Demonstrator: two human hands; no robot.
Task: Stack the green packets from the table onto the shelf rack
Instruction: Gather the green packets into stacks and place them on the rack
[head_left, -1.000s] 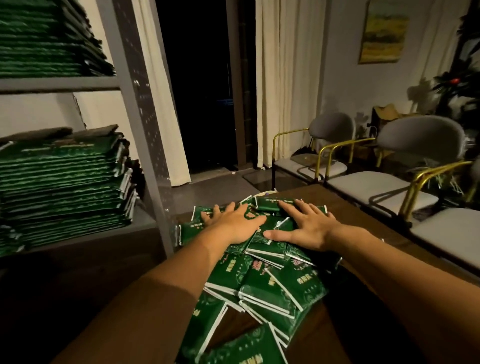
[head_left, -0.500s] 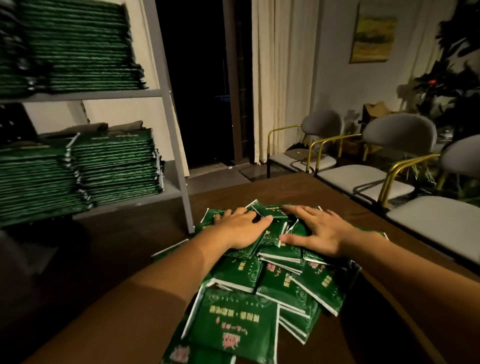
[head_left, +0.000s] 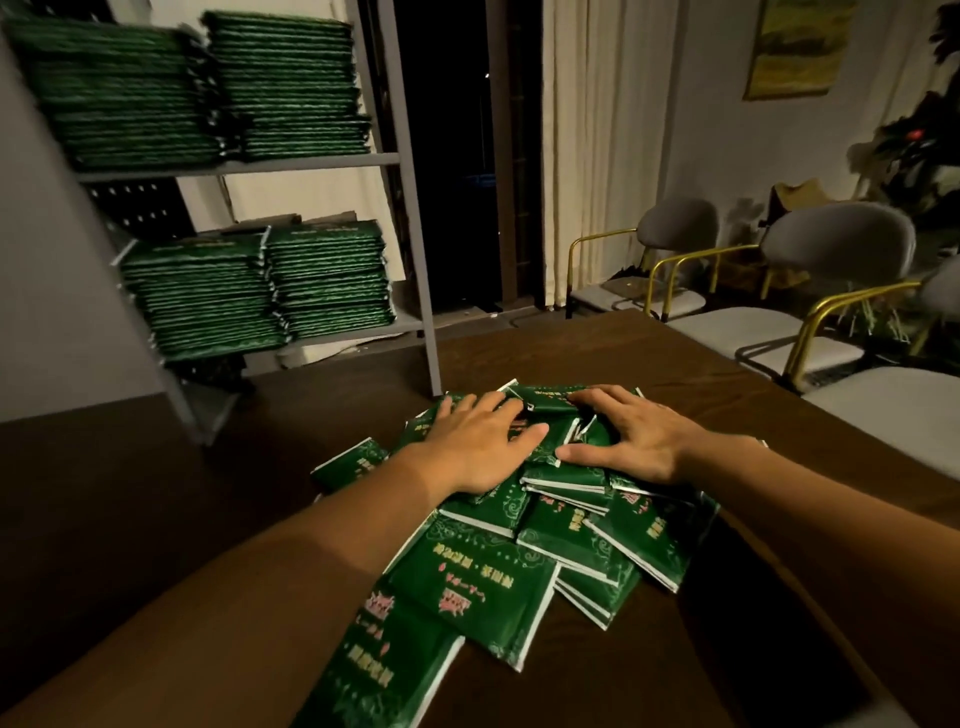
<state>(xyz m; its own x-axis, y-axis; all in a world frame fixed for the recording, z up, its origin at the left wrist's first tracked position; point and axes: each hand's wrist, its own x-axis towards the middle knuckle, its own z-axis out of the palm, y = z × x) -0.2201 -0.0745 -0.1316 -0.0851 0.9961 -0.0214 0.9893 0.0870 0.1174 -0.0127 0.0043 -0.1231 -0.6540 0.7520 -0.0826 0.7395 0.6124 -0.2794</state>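
Note:
A loose heap of green packets (head_left: 566, 540) with white edges and gold print lies on the dark brown table (head_left: 649, 364). My left hand (head_left: 483, 441) lies flat on the far part of the heap, fingers spread. My right hand (head_left: 628, 441) rests beside it, palm down, its fingers bent over the heap's far edge. The grey metal shelf rack (head_left: 415, 249) stands at the left beyond the table. Tall stacks of green packets fill its upper shelf (head_left: 208, 88) and its lower shelf (head_left: 260, 291).
Grey chairs with gold frames (head_left: 831, 270) line the table's right side. A dark doorway and cream curtains (head_left: 597, 156) are behind. A plant stands in the far right corner. Bare tabletop lies left of the heap.
The view has swung left and shows more of the rack. Both hands have stayed on the far part of the heap and drawn closer together; the heap has spread toward me.

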